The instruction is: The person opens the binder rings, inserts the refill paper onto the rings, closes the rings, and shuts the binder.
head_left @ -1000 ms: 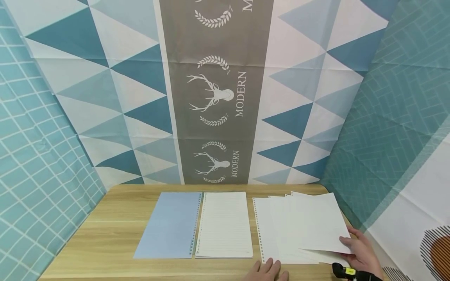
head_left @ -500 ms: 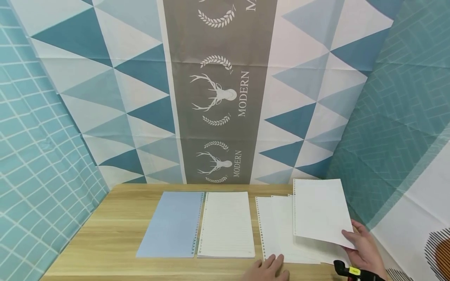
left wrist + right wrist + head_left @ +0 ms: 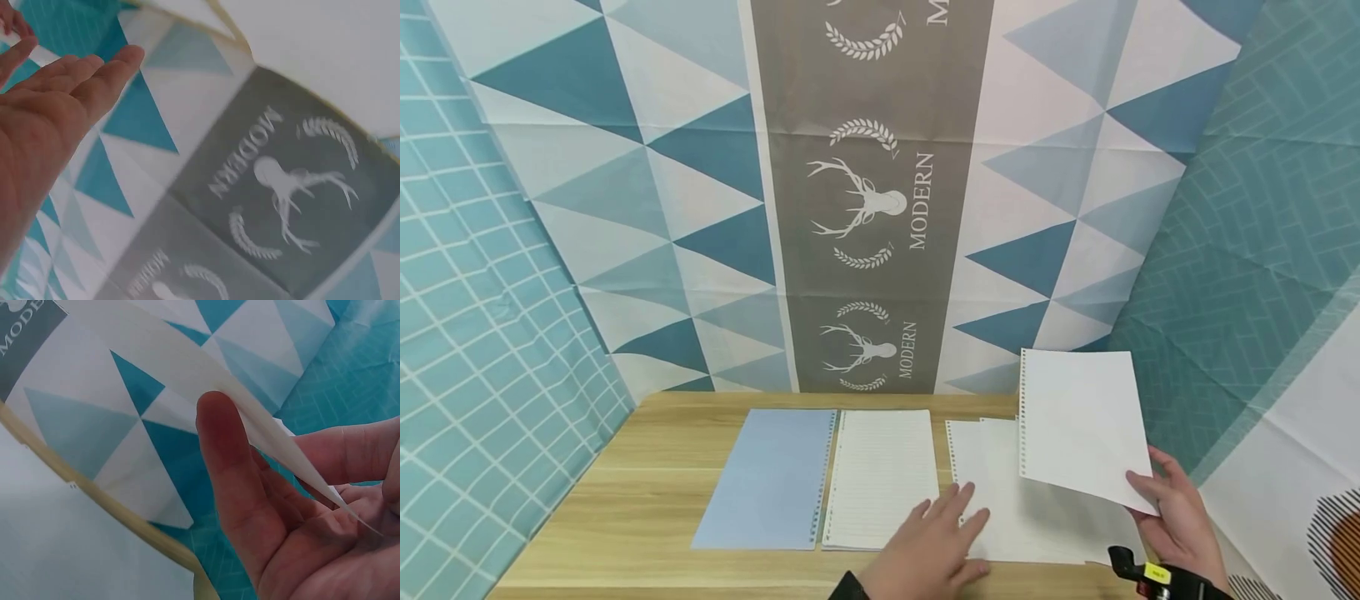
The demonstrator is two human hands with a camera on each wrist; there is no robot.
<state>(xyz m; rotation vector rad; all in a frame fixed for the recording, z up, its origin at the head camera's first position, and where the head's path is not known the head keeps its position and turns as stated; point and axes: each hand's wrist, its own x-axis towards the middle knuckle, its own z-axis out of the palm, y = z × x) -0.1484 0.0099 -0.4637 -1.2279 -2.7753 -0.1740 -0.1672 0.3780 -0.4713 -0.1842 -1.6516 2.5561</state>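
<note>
My right hand (image 3: 1180, 521) pinches a white loose-leaf sheet (image 3: 1082, 417) at its lower right corner, thumb on the front face. Punched holes run down the sheet's left edge. In the right wrist view the thumb and fingers close on the paper (image 3: 275, 440) from both sides. Beneath it, overlapping loose-leaf sheets (image 3: 1052, 537) lie on the table. My left hand (image 3: 928, 546) is spread with nothing in it, in front of the lined pages (image 3: 883, 475) and the loose sheets' near left corner. The left wrist view shows this hand (image 3: 47, 119) with straight fingers; contact below is unclear.
A light blue notebook cover (image 3: 767, 479) with ring holes lies flat, left of the lined pages. The wooden table (image 3: 602, 508) meets a patterned cloth backdrop (image 3: 857, 275) at its far edge. Teal cloth (image 3: 1225, 333) hangs along the right side.
My right hand has lifted the top loose-leaf sheet up off the others. My left hand has moved up and forward from the table's near edge, its fingers spreading.
</note>
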